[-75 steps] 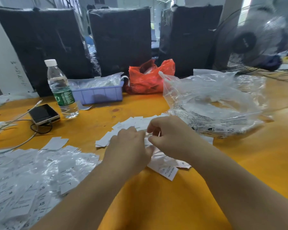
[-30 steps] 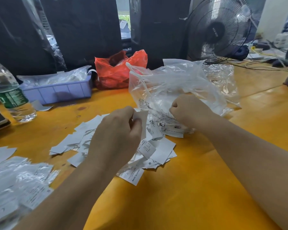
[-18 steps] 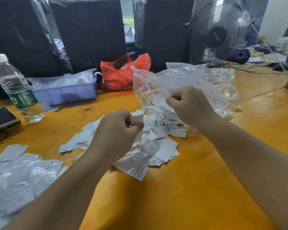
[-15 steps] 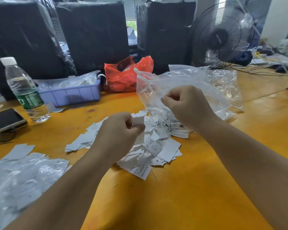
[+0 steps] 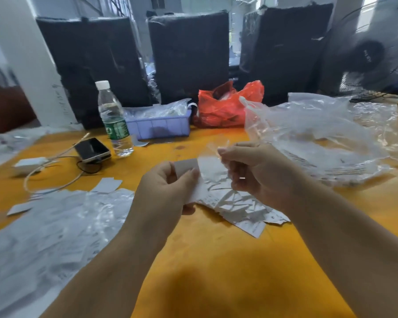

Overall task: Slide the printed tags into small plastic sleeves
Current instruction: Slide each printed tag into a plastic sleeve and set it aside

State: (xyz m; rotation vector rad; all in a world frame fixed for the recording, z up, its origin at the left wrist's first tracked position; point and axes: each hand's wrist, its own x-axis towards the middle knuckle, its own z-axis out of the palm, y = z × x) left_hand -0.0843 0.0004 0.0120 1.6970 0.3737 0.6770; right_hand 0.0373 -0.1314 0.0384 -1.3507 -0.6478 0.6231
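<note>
Tag [image 5: 189,167] pinched by left hand [image 5: 168,191]; right hand [image 5: 257,173] pinches sleeve [image 5: 216,145].

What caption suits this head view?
Left hand holds a tag at a clear sleeve pinched by right hand.

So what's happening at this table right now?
A person is bagging paper tags at a yellow table. The left hand pinches a white tag, and the right hand pinches a small clear sleeve just beside it; the tag is not visibly inside yet. Loose tags lie under the hands, with a heap of filled sleeves to the left.
</note>
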